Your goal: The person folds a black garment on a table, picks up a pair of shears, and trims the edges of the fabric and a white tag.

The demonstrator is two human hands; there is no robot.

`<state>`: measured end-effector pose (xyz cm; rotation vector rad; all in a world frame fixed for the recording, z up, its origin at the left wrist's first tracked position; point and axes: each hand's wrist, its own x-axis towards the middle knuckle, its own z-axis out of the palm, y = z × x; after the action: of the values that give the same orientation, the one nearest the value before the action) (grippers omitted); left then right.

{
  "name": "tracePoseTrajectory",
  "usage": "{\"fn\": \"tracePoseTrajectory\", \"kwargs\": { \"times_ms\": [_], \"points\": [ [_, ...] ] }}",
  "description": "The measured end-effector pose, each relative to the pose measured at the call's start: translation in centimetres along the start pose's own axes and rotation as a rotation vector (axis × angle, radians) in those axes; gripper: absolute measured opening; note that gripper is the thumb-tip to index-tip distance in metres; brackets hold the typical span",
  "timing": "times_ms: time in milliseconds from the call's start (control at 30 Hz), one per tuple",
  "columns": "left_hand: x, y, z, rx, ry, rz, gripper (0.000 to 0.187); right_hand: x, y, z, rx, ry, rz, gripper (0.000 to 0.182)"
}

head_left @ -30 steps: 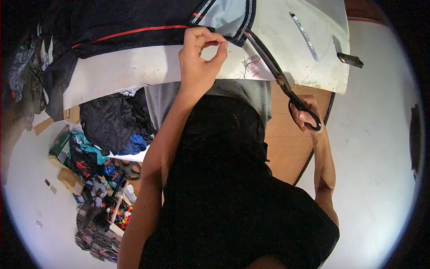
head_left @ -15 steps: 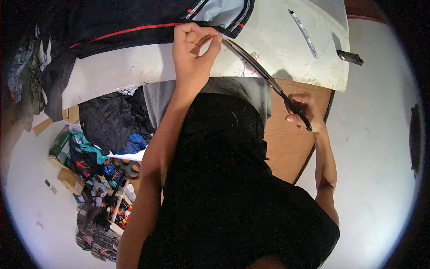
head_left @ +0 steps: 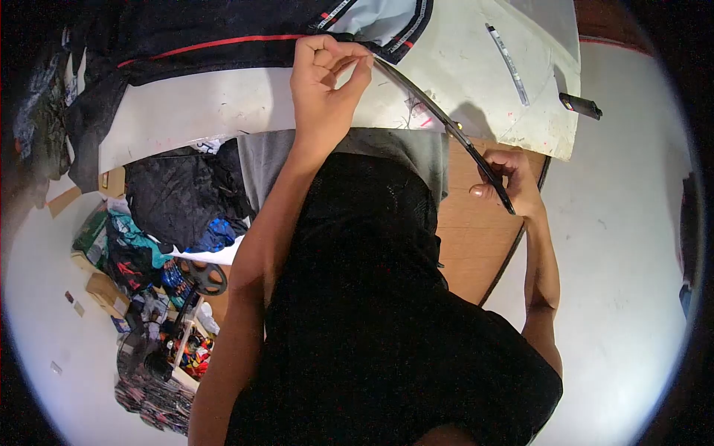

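Note:
A long pair of dark scissors [head_left: 428, 102] is in my right hand [head_left: 512, 183], whose fingers wrap round the handles. The blades point up and left, and their tips reach the fingertips of my left hand [head_left: 327, 89]. That hand is closed in a pinch, thumb against forefinger; whatever is between them is too small to make out. Just behind it lies a black garment [head_left: 208, 52] with red piping, spread on the white tabletop [head_left: 201, 111]. A patterned trim edges the garment's pale opening [head_left: 379, 21].
A marker pen [head_left: 507, 65] and a small black object [head_left: 580, 106] lie at the tabletop's right. On the left, below the table, are dark cloth [head_left: 182, 197], a cardboard box [head_left: 106, 294] and a tray [head_left: 178, 357] of small coloured pieces. A brown board [head_left: 476, 238] is at my right.
The view has shifted slightly, so the garment and pen sit a little further right. Both hands keep nearly the same pose, with the scissor tips still by my left fingertips.

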<state>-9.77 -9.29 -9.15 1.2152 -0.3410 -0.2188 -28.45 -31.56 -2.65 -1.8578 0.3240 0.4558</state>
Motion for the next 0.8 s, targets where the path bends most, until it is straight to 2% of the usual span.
{"fn": "tracePoseTrajectory", "kwargs": {
  "times_ms": [400,600,800],
  "points": [
    [-0.1,0.2,0.0,-0.012,-0.002,-0.011,0.034,0.5,-0.7,0.0,-0.067,0.038,-0.034,0.039],
    [-0.1,0.1,0.1,-0.025,0.005,-0.019,0.034,0.2,-1.2,-0.1,-0.204,0.061,-0.016,0.039],
    [-0.2,0.3,0.2,-0.018,0.005,-0.015,0.033,0.3,-1.7,0.1,-0.296,0.120,-0.099,0.042]
  ]
}}
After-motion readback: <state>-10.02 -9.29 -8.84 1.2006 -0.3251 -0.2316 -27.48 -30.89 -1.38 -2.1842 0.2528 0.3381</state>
